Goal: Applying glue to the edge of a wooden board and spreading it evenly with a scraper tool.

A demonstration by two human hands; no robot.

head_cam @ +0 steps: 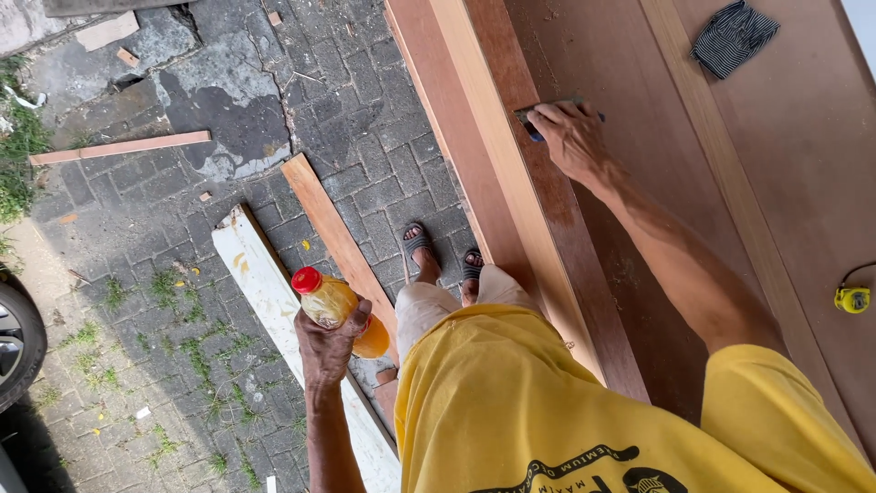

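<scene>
My left hand point(328, 342) grips a plastic bottle point(336, 309) with a red cap and orange-yellow liquid, held out over the paved ground at my left side. My right hand point(570, 137) presses a small flat pad point(547, 111), with a blue piece under the fingers, against the raised frame edge of a large reddish-brown wooden door point(639, 82) lying flat in front of me. My arm stretches out over the door's surface.
A striped dark cloth point(735, 36) and a yellow tape measure point(852, 298) lie on the door. Loose wood boards point(333, 233), a white plank point(265, 283) and a thin strip point(119, 148) rest on the brick paving. A car tyre point(16, 338) shows at the left edge.
</scene>
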